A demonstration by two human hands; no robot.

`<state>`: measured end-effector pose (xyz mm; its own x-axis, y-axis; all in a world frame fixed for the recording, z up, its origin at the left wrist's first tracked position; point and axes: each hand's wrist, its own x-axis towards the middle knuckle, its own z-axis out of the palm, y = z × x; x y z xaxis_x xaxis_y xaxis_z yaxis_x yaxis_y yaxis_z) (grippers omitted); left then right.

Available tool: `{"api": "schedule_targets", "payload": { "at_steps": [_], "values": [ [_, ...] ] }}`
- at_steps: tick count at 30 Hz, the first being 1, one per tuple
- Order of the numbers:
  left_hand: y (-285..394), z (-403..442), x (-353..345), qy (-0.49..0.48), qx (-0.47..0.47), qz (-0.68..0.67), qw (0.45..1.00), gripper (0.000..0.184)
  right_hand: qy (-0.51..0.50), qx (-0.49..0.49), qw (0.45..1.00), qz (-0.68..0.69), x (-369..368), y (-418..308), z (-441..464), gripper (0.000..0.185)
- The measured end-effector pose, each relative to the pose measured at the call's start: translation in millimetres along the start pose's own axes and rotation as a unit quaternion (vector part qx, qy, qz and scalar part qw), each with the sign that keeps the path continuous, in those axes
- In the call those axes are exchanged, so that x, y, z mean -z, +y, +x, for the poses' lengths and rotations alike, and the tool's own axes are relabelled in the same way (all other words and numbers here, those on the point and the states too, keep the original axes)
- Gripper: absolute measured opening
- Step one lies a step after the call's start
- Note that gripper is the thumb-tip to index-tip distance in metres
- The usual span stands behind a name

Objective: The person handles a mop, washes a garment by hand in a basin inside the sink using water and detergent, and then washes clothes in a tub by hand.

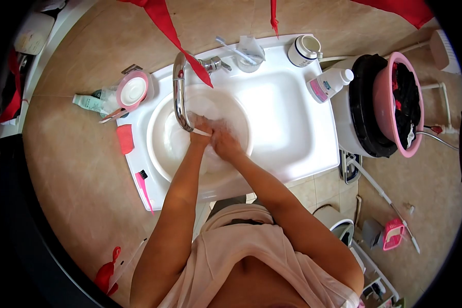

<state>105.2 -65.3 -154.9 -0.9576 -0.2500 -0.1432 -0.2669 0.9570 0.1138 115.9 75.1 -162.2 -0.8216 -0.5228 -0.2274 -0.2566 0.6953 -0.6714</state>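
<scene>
A white round basin (155,149) sits in the left part of the sink, with cloudy water and pale shapes in it. Over the basin, my left hand (202,126) is partly covered by the chrome faucet (178,100), and its fingers are hard to see. Close beside it, my right hand (226,143) has its fingers bent toward the left one, smeared by motion and water. A pale strip at the spout's end crosses my left hand; whether it is water or part of the faucet is unclear. Anything held between the hands cannot be made out.
The white sink (287,118) carries a toothbrush cup (249,59), a mug (305,50), a white bottle (329,84), a red sponge (124,139) and a pink brush (144,190). A pink bowl (122,95) stands left. Dark laundry fills a pink tub (384,110) on the right.
</scene>
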Motion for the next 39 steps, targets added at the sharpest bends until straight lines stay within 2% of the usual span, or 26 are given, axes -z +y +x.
{"api": "schedule_targets", "payload": {
  "at_steps": [1, 3, 4, 6, 8, 9, 10, 13, 15, 17, 18, 19, 21, 22, 24, 25, 27, 30, 31, 34, 37, 39],
  "values": [
    [-0.4, 0.2, -0.8, 0.045, -0.009, 0.0, 0.999, 0.041, -0.069, -0.006, 0.997, 0.024, -2.7, 5.7, 5.9, 0.049],
    [10.8, -3.1, 23.1, 0.114, -0.058, -0.103, 0.986, 0.043, -0.204, -0.018, 0.976, 0.073, -3.9, 15.3, 19.8, 0.043],
    [16.6, -3.8, 37.2, 0.149, -0.083, -0.154, 0.973, 0.044, -0.181, 0.012, 0.981, 0.069, 4.1, 13.1, 19.4, 0.04],
    [10.6, -2.1, 28.5, 0.109, -0.08, -0.103, 0.985, 0.05, -0.133, 0.07, 0.987, 0.06, 25.3, 9.2, 17.0, 0.035],
    [9.6, -0.6, 25.2, 0.131, -0.082, -0.096, 0.983, 0.055, -0.109, 0.115, 0.976, 0.149, 45.2, 8.2, 30.5, 0.031],
    [11.8, 0.0, 24.5, 0.172, -0.083, -0.114, 0.975, 0.055, -0.097, 0.136, 0.967, 0.192, 56.1, 7.8, 38.2, 0.03],
    [14.1, 0.0, 23.4, 0.213, -0.082, -0.133, 0.965, 0.056, -0.075, 0.093, 0.965, 0.234, 69.5, 3.9, 43.1, 0.029],
    [3.4, 4.7, -2.4, 0.215, -0.095, -0.076, 0.969, 0.056, -0.005, -0.028, 0.946, 0.322, 104.2, -12.0, 58.9, 0.028],
    [11.3, 3.0, 3.6, 0.235, -0.06, -0.151, 0.958, 0.044, 0.045, -0.095, 0.937, 0.332, 116.2, -19.7, 69.7, 0.028],
    [7.8, 5.5, -1.9, 0.177, -0.077, -0.084, 0.978, 0.033, 0.074, -0.095, 0.961, 0.249, 125.7, -27.4, 66.5, 0.027],
    [-4.4, 9.8, -23.0, 0.107, -0.109, 0.021, 0.988, 0.028, 0.087, -0.095, 0.97, 0.205, 131.2, -30.9, 64.2, 0.027],
    [-7.1, 10.8, -26.5, 0.035, -0.139, 0.126, 0.982, 0.024, 0.052, -0.114, 0.977, 0.173, 136.7, -34.1, 61.0, 0.027],
    [-2.7, 5.3, -21.2, 0.099, -0.097, 0.049, 0.989, 0.022, -0.021, -0.149, 0.983, 0.107, 144.7, -38.0, 53.6, 0.028],
    [1.5, 3.1, -10.1, 0.131, -0.075, 0.01, 0.989, 0.025, -0.019, -0.146, 0.984, 0.098, 142.8, -35.2, 49.9, 0.028],
    [5.8, 1.5, 11.4, 0.078, -0.041, -0.01, 0.996, 0.027, -0.015, -0.139, 0.987, 0.079, 136.6, -26.6, 41.9, 0.029],
    [5.9, 0.7, 16.5, 0.051, -0.024, -0.019, 0.998, 0.028, 0.008, -0.133, 0.987, 0.09, 135.7, -21.3, 37.6, 0.03],
    [-4.6, 2.9, 9.8, 0.075, -0.029, -0.045, 0.996, 0.028, 0.054, -0.121, 0.985, 0.109, 137.8, -8.4, 26.7, 0.031],
    [-13.5, 6.4, 12.1, 0.075, -0.027, -0.116, 0.99, 0.03, 0.047, -0.14, 0.963, 0.225, 142.2, 7.3, 10.4, 0.031],
    [-12.6, 6.2, 13.8, 0.067, -0.026, -0.145, 0.987, 0.031, -0.018, -0.194, 0.939, 0.284, 155.5, 0.6, 1.6, 0.032],
    [2.3, 2.9, 25.8, 0.053, 0.034, -0.237, 0.969, 0.031, -0.044, -0.17, 0.931, 0.319, 152.0, 3.0, -8.1, 0.039],
    [29.6, -17.8, 43.8, 0.132, 0.062, -0.19, 0.971, 0.027, -0.021, -0.13, 0.91, 0.393, 143.0, 0.9, -11.6, 0.047],
    [50.0, -40.3, 70.3, 0.142, 0.015, -0.212, 0.967, 0.027, -0.025, -0.119, 0.908, 0.401, 139.3, 0.2, -14.1, 0.052]
  ]
}}
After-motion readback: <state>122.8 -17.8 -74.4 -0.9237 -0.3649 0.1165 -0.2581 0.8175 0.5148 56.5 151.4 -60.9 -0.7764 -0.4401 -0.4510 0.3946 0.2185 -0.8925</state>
